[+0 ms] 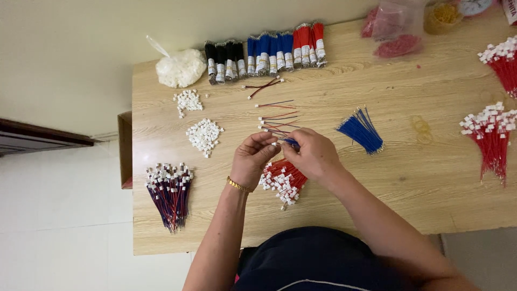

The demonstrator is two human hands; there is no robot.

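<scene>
Two hands meet over the wooden worktop [377, 161]. The left hand [253, 160] has its grip pinched narrow on what looks like a small white plug [275, 144], hard to make out. The right hand [314, 155] holds a blue wire [291, 142] at it. Red wires with white plugs [283, 180] lie just beneath; loose blue wires [362, 130] lie near the right.

Matt wood-grain table [409, 161]; glossy plastic-coated blue wires [362, 131]

bare table [420, 178] right of hands; blue wires [362, 131] nearby.
</scene>
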